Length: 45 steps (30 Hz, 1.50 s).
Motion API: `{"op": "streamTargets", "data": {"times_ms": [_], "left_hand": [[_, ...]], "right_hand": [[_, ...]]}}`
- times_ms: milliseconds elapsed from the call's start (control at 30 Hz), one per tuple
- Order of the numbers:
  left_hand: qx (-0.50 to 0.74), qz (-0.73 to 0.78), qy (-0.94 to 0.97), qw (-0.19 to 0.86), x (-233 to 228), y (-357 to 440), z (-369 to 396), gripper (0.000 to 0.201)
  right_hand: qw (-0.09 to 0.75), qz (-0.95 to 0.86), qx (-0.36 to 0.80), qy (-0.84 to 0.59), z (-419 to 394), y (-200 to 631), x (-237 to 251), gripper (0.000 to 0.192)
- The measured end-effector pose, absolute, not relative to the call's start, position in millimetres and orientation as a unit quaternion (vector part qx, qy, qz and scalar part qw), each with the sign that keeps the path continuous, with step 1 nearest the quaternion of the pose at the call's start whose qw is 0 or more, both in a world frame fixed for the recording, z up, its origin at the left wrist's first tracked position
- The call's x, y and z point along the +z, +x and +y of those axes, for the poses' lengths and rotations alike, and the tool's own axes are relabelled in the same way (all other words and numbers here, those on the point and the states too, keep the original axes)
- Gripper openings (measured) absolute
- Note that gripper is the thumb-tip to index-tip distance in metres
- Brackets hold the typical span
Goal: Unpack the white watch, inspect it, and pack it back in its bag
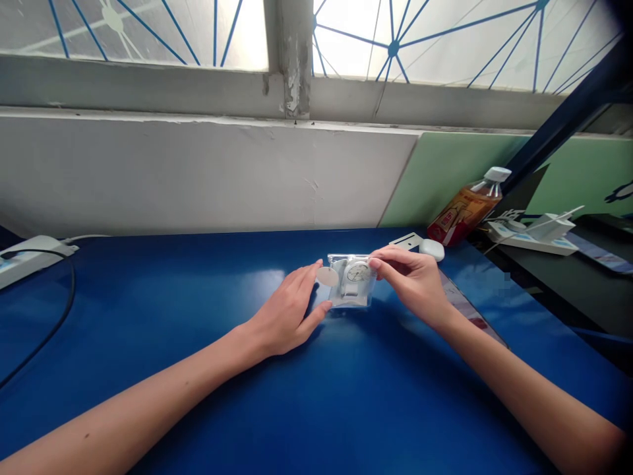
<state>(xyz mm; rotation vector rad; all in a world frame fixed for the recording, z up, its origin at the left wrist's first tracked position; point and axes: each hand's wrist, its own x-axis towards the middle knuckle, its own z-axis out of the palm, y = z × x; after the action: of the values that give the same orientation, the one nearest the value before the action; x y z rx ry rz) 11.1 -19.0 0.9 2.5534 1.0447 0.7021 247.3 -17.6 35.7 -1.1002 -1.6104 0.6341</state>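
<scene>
A small clear plastic packet (350, 290) is held upright just above or on the blue table, in front of me. Inside it shows a pale item with a round dial (358, 272) like a watch face. A round whitish disc (327, 276) is at the packet's left side. My left hand (291, 307) holds that side between the fingers above and the thumb at the lower edge. With thumb and index finger, my right hand (413, 280) pinches the packet's upper right corner.
A phone (472, 310) lies beneath my right wrist, a white earbud case (432, 249) behind it. A drink bottle (467, 208) leans by the wall at right, beside a power strip (534, 237). Another power strip (37, 257) with a black cable (69, 307) is at left.
</scene>
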Motion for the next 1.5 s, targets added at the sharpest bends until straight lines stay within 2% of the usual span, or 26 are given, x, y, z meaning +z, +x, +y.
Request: {"op": "streamTargets", "data": {"times_ms": [200, 333, 600, 667, 767, 833, 900, 1033, 1267, 1367, 1500], "left_hand": [[0.283, 0.363, 0.877, 0.140, 2, 11, -21, 0.096], [0.254, 0.319, 0.905, 0.125, 5, 10, -21, 0.109], [0.240, 0.336, 0.900, 0.143, 2, 11, -20, 0.103], [0.233, 0.344, 0.897, 0.150, 2, 11, -20, 0.101], [0.218, 0.356, 0.895, 0.155, 3, 11, -19, 0.099], [0.206, 0.363, 0.896, 0.152, 2, 11, -19, 0.099], [0.196, 0.368, 0.897, 0.144, 2, 11, -18, 0.098], [0.175, 0.376, 0.900, 0.134, 1, 12, -17, 0.097], [0.127, 0.396, 0.900, 0.133, 0, 14, -16, 0.106], [0.125, 0.396, 0.899, 0.137, 1, 14, -15, 0.106], [0.120, 0.390, 0.902, 0.138, 3, 14, -15, 0.104]], "right_hand": [[0.475, -0.621, 0.381, -0.493, -16, 244, 26, 0.027], [0.460, -0.615, 0.411, -0.491, -19, 239, 19, 0.030], [0.427, -0.633, 0.423, -0.489, -18, 238, 9, 0.028], [0.413, -0.667, 0.370, -0.498, -18, 239, 9, 0.026], [0.384, -0.748, 0.214, -0.498, -21, 241, 9, 0.024], [0.341, -0.804, 0.118, -0.472, -23, 242, 10, 0.028], [0.280, -0.851, 0.076, -0.437, -25, 244, 10, 0.036], [0.173, -0.900, 0.086, -0.391, -27, 247, 11, 0.061], [0.102, -0.915, 0.111, -0.375, -25, 254, 15, 0.092], [0.093, -0.914, 0.116, -0.376, -25, 256, 14, 0.096], [0.095, -0.918, 0.091, -0.375, -27, 255, 12, 0.092]]}}
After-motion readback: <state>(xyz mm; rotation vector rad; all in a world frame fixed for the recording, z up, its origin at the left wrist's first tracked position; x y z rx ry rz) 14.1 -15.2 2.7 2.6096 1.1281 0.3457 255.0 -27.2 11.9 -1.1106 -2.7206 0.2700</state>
